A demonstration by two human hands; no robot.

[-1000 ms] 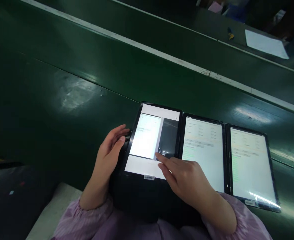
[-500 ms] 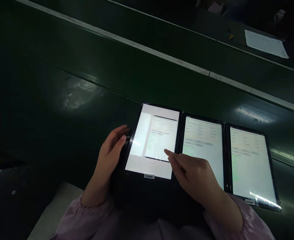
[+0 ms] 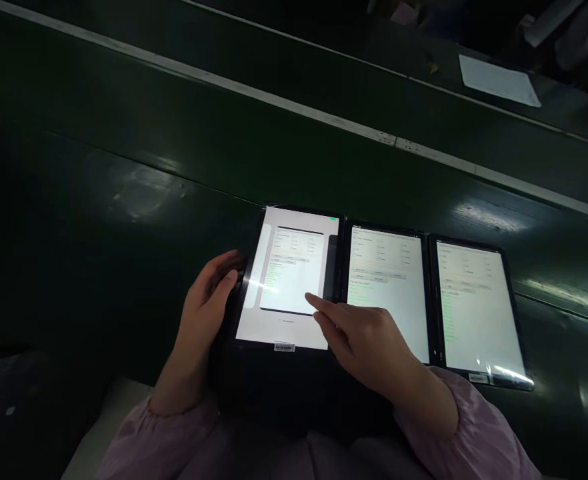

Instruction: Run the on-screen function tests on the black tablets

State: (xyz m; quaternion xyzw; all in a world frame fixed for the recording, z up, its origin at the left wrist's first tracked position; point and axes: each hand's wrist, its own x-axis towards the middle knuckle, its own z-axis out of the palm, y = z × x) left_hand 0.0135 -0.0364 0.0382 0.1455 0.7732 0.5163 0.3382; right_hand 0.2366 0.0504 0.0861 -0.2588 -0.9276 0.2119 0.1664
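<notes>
**Two hands on the leftmost tablet**

Head view: the left hand (image 3: 201, 300) curls its fingers round the left edge of the leftmost tablet (image 3: 287, 267), steadying it. The right hand (image 3: 369, 343) holds nothing; its forefinger is stretched out, the tip touching the lower right of the lit screen, the other fingers folded. This tablet is dark-framed and shows a smaller window with green text lines, with a barcode label (image 3: 284, 347) at its near edge. It lies on the dark green surface (image 3: 124, 167), just beside two more lit tablets (image 3: 389, 293).

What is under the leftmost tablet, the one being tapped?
A black box juts out from under the tablet at its near edge. The left hand grips its side. Whatever lies beneath its middle is covered.
</notes>
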